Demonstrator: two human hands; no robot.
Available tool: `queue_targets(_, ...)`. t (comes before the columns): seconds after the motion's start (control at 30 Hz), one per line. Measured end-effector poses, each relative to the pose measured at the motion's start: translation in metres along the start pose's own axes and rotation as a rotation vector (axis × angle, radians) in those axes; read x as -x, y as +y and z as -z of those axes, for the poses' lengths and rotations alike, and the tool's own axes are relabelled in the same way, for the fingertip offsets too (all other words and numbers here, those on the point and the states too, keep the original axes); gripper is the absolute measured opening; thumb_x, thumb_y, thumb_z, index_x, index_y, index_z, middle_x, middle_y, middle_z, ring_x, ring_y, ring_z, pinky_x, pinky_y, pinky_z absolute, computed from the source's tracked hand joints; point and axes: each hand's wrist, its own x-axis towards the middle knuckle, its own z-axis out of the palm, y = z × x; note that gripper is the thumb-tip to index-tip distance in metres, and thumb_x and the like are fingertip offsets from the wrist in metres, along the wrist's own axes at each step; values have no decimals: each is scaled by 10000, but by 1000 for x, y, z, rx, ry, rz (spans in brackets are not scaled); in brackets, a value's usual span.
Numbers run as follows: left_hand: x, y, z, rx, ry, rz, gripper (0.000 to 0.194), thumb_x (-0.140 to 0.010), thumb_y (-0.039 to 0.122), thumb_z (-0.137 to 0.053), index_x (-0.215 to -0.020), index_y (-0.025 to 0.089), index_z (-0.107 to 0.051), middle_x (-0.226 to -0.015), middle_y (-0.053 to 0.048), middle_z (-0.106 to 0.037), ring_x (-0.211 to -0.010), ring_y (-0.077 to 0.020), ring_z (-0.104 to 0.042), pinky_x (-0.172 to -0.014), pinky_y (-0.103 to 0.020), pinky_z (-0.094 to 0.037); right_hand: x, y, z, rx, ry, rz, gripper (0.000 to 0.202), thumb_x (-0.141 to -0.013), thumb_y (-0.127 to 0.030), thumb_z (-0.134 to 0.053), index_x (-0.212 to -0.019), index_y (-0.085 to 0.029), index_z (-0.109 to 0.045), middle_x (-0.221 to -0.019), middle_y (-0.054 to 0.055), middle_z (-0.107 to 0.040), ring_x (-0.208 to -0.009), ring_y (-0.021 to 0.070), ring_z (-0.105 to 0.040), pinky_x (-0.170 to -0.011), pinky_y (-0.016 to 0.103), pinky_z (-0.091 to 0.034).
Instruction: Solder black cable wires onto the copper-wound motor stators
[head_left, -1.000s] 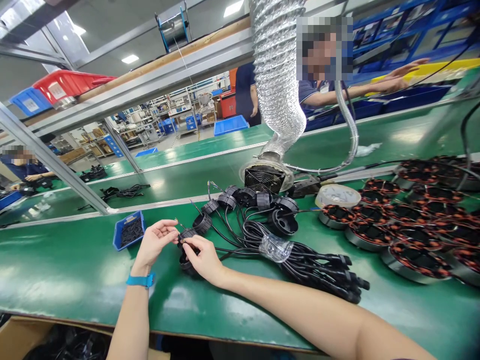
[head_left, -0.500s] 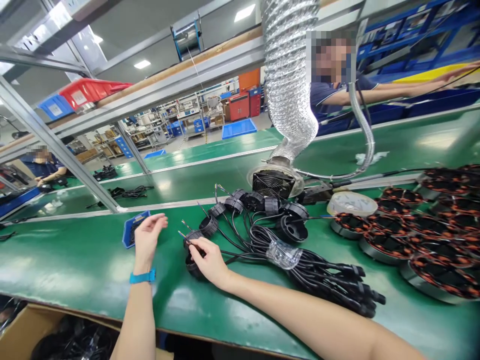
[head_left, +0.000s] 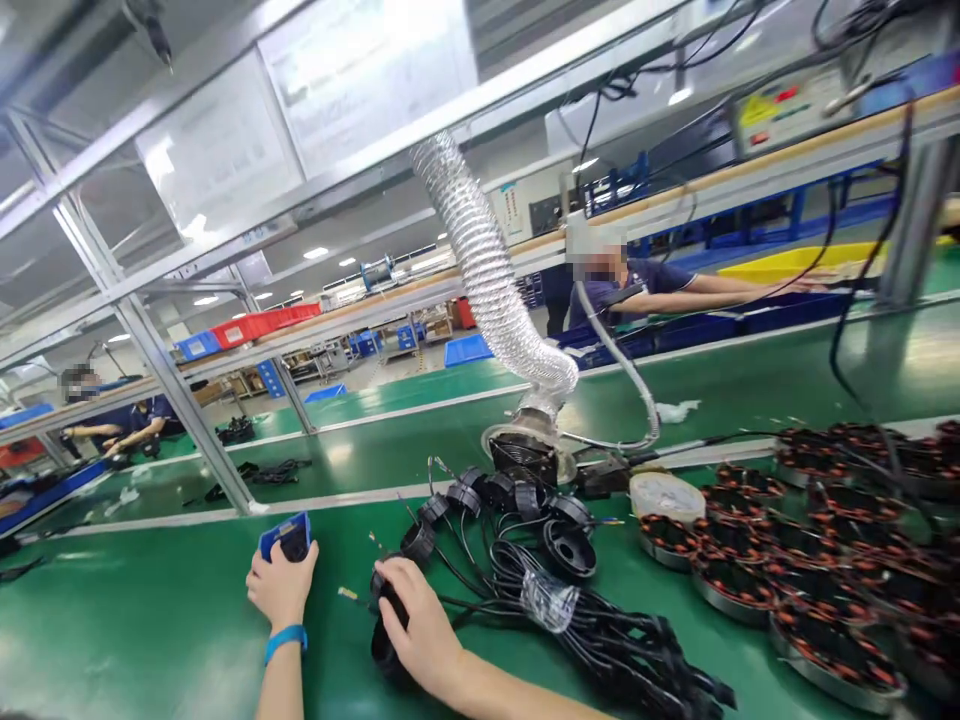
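My left hand (head_left: 282, 585), with a blue band at its wrist, has its fingers round the near side of a small blue bin (head_left: 299, 523). What the bin holds is mostly hidden by the hand. My right hand (head_left: 421, 625) is closed over a black round cap (head_left: 385, 650) at the left end of a row of such caps. Stripped coloured wire ends (head_left: 348, 594) stick out to the left of its fingers. From the caps, black cables run to a bundle (head_left: 615, 640) wrapped in clear film (head_left: 549, 600).
Several ring-shaped coil cores (head_left: 832, 650) with orange windings crowd the right of the green bench. A round fan (head_left: 517, 452) under a silver duct (head_left: 487, 260) stands behind the caps, near a pale round tub (head_left: 666, 495). A metal post (head_left: 184, 410) rises at left. Co-workers sit beyond.
My left hand has gone from hovering beside the blue bin to gripping it. My right hand has shifted from the wire ends onto the cap. The camera view has tilted upward.
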Motion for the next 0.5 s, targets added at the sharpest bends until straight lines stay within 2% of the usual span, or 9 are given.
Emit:
queue_targets(0.13,3,-1,6,48,43,-25,694,-758,642,-497,-1246,155,-569,-1344,-210,-461,-1166,-427,-484,-925,-502,-413,1,-8,43,227,-76,114,475,-769,-46,-508,-1212,-196,-585,-1184,112,-620,-1095,230,-607,-961,375,-539)
queue_targets(0.27,-7,2,31,116,-66,-63,721,-731,702,-477,-1259,217,-556,-1357,-178,-464,-1174,-434,-506,-967,-510,-416,16,12,104,518,-74,310,447,-772,-61,-510,-1187,-190,-614,-1135,127,-670,-1065,255,-630,-953,385,-533)
queue_targets(0.33,-22,12,53,172,-131,-75,715,-728,719,-468,-1263,253,-556,-1353,-161,-478,-1164,-436,-530,-977,-523,-421,28,31,126,626,-35,295,392,-769,-95,-541,-1135,-199,-635,-1047,115,-701,-973,253,-663,-875,361,-561)
queue_targets(0.4,-42,34,84,254,-204,-123,726,-703,721,-505,-1261,260,-571,-1358,-158,-479,-1177,-435,-535,-993,-537,-419,40,53,136,728,6,318,326,-784,-144,-576,-1096,-207,-648,-977,102,-725,-902,257,-685,-826,357,-576)
queue_targets(0.5,-75,89,145,416,-212,-285,762,-644,682,-590,-1237,204,-601,-1297,-174,-533,-1212,-390,-526,-1043,-509,-399,52,83,133,821,98,460,255,-827,-93,-550,-1014,-223,-664,-898,73,-755,-844,242,-718,-812,336,-582)
